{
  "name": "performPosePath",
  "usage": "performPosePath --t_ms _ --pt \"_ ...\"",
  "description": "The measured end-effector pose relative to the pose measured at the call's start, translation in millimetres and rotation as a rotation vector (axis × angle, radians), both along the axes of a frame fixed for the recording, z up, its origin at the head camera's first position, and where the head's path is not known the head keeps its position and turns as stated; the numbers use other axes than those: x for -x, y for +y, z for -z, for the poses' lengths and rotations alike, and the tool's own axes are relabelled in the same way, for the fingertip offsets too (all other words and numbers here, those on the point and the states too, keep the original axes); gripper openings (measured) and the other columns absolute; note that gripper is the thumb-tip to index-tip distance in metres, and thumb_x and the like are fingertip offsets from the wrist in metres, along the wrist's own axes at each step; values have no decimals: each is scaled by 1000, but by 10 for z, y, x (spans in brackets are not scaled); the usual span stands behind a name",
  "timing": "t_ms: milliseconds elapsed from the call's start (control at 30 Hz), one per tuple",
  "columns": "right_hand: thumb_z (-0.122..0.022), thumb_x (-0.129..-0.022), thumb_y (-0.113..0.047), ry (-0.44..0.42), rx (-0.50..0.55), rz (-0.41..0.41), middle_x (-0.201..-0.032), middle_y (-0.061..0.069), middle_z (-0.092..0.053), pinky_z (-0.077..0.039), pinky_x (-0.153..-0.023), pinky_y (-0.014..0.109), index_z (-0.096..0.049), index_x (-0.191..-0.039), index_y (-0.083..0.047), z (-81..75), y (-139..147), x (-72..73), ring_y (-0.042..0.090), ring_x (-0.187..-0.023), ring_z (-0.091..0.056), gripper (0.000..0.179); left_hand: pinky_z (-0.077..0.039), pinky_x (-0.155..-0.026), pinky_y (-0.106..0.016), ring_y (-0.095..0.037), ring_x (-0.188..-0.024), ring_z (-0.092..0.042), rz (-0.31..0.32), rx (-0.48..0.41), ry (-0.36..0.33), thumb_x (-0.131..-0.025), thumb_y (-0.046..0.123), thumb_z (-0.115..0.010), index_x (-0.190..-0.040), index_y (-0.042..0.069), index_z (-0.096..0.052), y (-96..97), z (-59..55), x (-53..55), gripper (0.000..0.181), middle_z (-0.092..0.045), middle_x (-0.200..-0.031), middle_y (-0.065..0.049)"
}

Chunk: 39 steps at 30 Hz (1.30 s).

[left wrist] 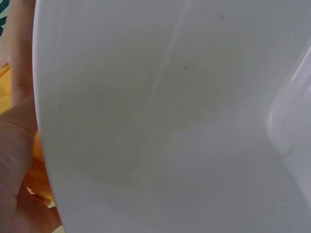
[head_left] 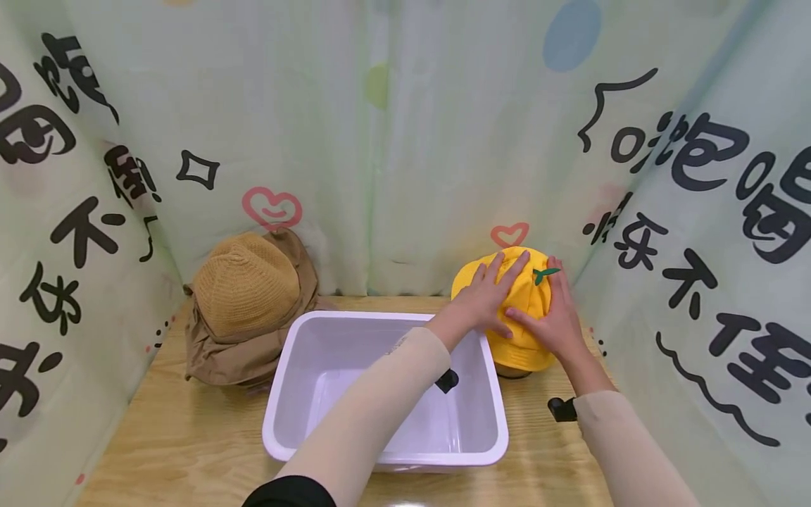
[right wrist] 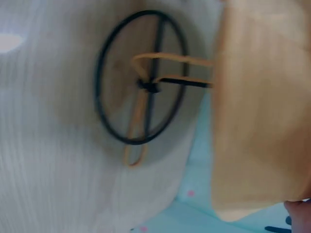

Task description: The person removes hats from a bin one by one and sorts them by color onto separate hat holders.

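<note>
A yellow hat (head_left: 526, 313) with a small green sprout on its front sits at the right, behind the bin's right edge. My left hand (head_left: 481, 299) lies with spread fingers on its crown and left side. Against its right side rests my right hand (head_left: 557, 317), fingers pointing up and thumb across the front. Something brown shows under the hat's lower edge. In the right wrist view, a tan surface (right wrist: 262, 121), blurred, stands above a black ring (right wrist: 99, 87) with a cross rod and thin orange cords. A lavender bin wall (left wrist: 146, 116) hides much of the left wrist view.
An open lavender plastic bin (head_left: 385, 461) stands at the front centre, under my left forearm. At the left, a tan knitted hat (head_left: 247, 285) sits atop a brown fabric hat (head_left: 222, 359). Printed curtains (head_left: 412, 162) enclose the wooden table (head_left: 158, 436) at the back and sides.
</note>
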State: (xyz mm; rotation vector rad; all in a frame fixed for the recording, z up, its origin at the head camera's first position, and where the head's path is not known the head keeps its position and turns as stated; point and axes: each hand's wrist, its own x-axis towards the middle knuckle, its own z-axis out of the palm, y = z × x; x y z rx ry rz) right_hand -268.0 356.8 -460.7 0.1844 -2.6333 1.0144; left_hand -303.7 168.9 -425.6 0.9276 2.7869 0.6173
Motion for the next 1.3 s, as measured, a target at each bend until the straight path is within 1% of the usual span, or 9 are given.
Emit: performPosePath --t_ms 100,167,267,400,600,800,933,1133,1300 --pt "-86 -74 -46 -17 -12 0 -168 0 -1 -26 -111 69 1 -161 -30 66 -5 7 43 -147 -24 124 -44 -106 -52 -37 -152 -14 -20 43 -24 -70 46 -87 -140 56 36 7 2 0 143 9 -168 -2" --pt "-87 -73 -46 -25 -17 4 -168 1 -2 -28 -110 69 3 -161 -31 82 -1 7 44 -145 -28 127 -44 -108 -50 -36 -151 -18 -22 56 -20 -69 45 -88 -141 56 35 -3 1 10 143 6 -168 -2" --pt "-86 -74 -46 -32 -14 -3 -168 1 -1 -26 -112 68 5 -160 -32 48 15 8 42 -147 -24 127 -42 -109 -50 -35 -149 -24 -15 49 -13 -69 46 -88 -141 57 34 -25 -2 31 143 1 -168 -2" --pt "-86 -75 -46 -25 0 -11 -168 0 2 -18 -115 67 4 -161 -31 -22 25 32 38 -152 -12 125 -42 -109 -49 -35 -147 -27 -13 27 -18 -69 46 -88 -140 58 35 -47 -4 63 142 0 -167 -2" --pt "-88 -70 -49 -77 -18 23 -168 1 4 -23 -110 72 11 -158 -37 67 17 47 45 -148 -18 134 -41 -110 -48 -33 -147 -27 -24 29 -35 -69 41 -90 -141 60 31 -50 8 45 142 1 -167 1" --pt "-89 -70 -49 -85 -8 34 -168 3 5 -23 -109 73 11 -159 -37 161 11 42 49 -147 -18 134 -42 -110 -48 -34 -145 -31 -29 10 -43 -67 40 -91 -144 60 27 -74 39 40 142 -3 -167 -1" --pt "-88 -70 -49 -85 -7 26 -168 4 6 -23 -109 74 12 -158 -38 147 8 45 49 -147 -17 133 -41 -110 -49 -35 -145 -31 -34 -17 -58 -68 38 -91 -144 61 24 -88 33 45 141 -6 -167 -2" --pt "-89 -70 -47 -86 9 29 -168 4 6 -22 -109 74 10 -159 -36 160 -1 14 49 -147 -16 133 -40 -111 -51 -36 -147 -28 -28 -8 -77 -69 38 -91 -144 61 26 -77 67 29 141 -6 -168 -3" --pt "-88 -72 -47 -88 7 19 -168 4 8 -22 -108 75 11 -159 -36 158 -32 8 50 -147 -16 132 -43 -108 -52 -36 -146 -29 -40 -9 -68 -69 37 -91 -142 62 27 -87 84 23 141 -6 -168 -2"
